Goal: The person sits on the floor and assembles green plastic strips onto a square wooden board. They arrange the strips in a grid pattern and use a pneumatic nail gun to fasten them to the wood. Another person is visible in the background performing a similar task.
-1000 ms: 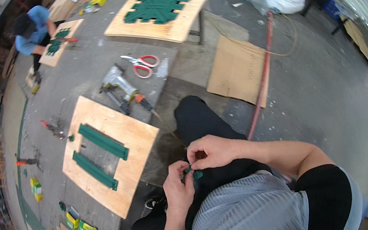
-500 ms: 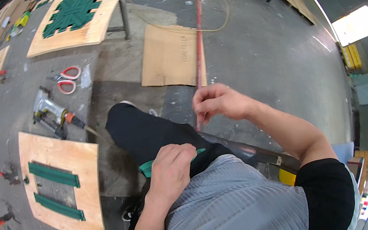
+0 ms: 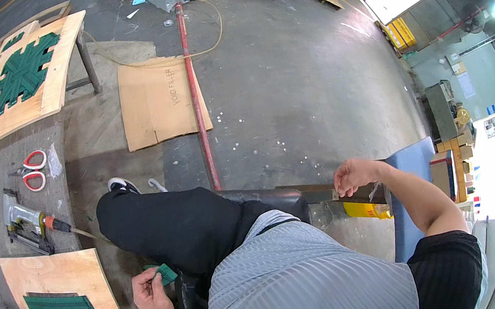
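Observation:
My left hand (image 3: 152, 297), low beside my left thigh, pinches a folded piece of green webbing strap (image 3: 165, 273). To its left lies a square plywood frame (image 3: 97, 288) with two green straps (image 3: 61, 304) across its opening. My right hand (image 3: 354, 176) is out to the right, fingers curled together, above a dark metal rail (image 3: 322, 195). What its fingers hold, if anything, is too small to make out. On the table, beyond the frame, rest a pneumatic staple gun (image 3: 26, 218) with an orange hose fitting and red-handled scissors (image 3: 35, 170).
A plywood panel with woven green webbing (image 3: 60, 97) lies at the far left of the table. A cardboard sheet (image 3: 150, 115) and a red pole (image 3: 194, 98) are on the floor ahead. A yellow container (image 3: 365, 209) and a blue-grey board (image 3: 407, 161) stand at right.
My view has turned rightward. My left hand has moved from my lap out beside my thigh, carrying the green webbing. My right hand has swung from the front out to the right.

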Demonstrator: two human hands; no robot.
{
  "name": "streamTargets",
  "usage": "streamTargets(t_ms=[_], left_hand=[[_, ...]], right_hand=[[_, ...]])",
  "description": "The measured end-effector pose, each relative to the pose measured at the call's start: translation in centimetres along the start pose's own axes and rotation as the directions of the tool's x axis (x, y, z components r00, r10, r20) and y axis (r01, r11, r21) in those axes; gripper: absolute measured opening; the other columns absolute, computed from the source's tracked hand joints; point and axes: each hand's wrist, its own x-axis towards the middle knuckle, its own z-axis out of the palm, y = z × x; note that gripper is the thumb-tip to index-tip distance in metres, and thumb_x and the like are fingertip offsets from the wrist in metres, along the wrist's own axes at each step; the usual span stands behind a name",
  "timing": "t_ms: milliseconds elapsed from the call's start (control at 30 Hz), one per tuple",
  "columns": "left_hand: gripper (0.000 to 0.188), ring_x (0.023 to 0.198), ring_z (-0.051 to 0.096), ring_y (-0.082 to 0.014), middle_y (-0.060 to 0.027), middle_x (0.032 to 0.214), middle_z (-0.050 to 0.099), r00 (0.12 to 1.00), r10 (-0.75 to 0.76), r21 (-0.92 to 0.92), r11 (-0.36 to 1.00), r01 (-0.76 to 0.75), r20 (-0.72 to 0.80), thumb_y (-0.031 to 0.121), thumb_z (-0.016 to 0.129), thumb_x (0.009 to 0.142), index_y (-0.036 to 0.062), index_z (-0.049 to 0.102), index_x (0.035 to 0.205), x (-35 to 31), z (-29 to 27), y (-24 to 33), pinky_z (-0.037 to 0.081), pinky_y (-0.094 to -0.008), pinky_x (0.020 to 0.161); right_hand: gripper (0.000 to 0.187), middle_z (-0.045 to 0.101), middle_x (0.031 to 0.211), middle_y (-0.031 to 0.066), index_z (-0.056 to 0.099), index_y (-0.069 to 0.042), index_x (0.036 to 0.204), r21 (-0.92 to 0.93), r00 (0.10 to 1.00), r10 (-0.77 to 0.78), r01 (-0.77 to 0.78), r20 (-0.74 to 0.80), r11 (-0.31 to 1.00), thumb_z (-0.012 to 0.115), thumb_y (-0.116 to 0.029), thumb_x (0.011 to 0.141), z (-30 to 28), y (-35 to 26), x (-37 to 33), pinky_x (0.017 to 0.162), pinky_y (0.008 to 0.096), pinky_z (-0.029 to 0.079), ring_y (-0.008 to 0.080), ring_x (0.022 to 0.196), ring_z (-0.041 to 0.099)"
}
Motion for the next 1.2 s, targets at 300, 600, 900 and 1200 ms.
streamTargets(t_ms=[300, 600, 900, 1200], left_hand=[[0.009, 0.095, 0.062, -0.0132, -0.0087, 0.103, 0.067, 0.986, -0.027, -0.044, 0.999, 0.02, -0.163, -0.003, 0.065, 0.096, 0.0003, 0.06, 0.104, -2.0, -2.4, -6.3, 0.05, -0.0273, 0.09], [0.009, 0.093, 0.059, -0.0118, -0.005, 0.101, 0.065, 0.953, -0.061, -0.003, 0.998, 0.063, -0.298, -0.003, 0.066, 0.096, 0.0017, 0.061, 0.102, -2.3, -4.5, -7.8, 0.048, -0.0274, 0.089], [0.013, 0.091, 0.057, -0.0151, -0.005, 0.094, 0.058, 0.892, -0.264, 0.07, 0.948, 0.31, -0.367, -0.002, 0.066, 0.095, 0.0031, 0.056, 0.101, -3.5, -4.4, -12.6, 0.046, -0.0296, 0.085], [0.01, 0.083, 0.061, -0.0182, -0.008, 0.086, 0.063, 0.857, -0.406, 0.609, 0.606, 0.512, -0.317, -0.004, 0.064, 0.088, 0.0004, 0.058, 0.095, -1.4, -2.1, -10.4, 0.05, -0.0347, 0.076]], right_hand=[[0.011, 0.074, 0.08, 0.0067, 0.076, -0.006, 0.092, -0.279, 0.931, -0.254, 0.179, -0.262, 0.943, 0.074, -0.014, 0.085, 2.7, 2.6, -0.2, 0.071, 0.0321, 0.055, 0.0163, 0.075, 0.07], [0.013, 0.076, 0.083, 0.0073, 0.076, -0.008, 0.094, -0.38, 0.885, -0.373, 0.255, -0.279, 0.889, 0.073, -0.014, 0.083, 4.1, 3.4, 0.2, 0.073, 0.0343, 0.056, 0.0197, 0.076, 0.071], [0.009, 0.072, 0.076, 0.0073, 0.067, 0.0, 0.089, -0.084, 0.736, -0.232, 0.233, -0.636, 0.969, 0.069, -0.007, 0.084, -3.0, 3.0, -0.3, 0.064, 0.0319, 0.056, 0.0147, 0.068, 0.071], [0.018, 0.072, 0.076, 0.013, 0.068, -0.001, 0.096, -0.565, 0.618, -0.477, 0.064, -0.625, 0.823, 0.07, -0.013, 0.082, -14.2, 2.4, 7.6, 0.068, 0.0367, 0.057, 0.0244, 0.069, 0.073]])
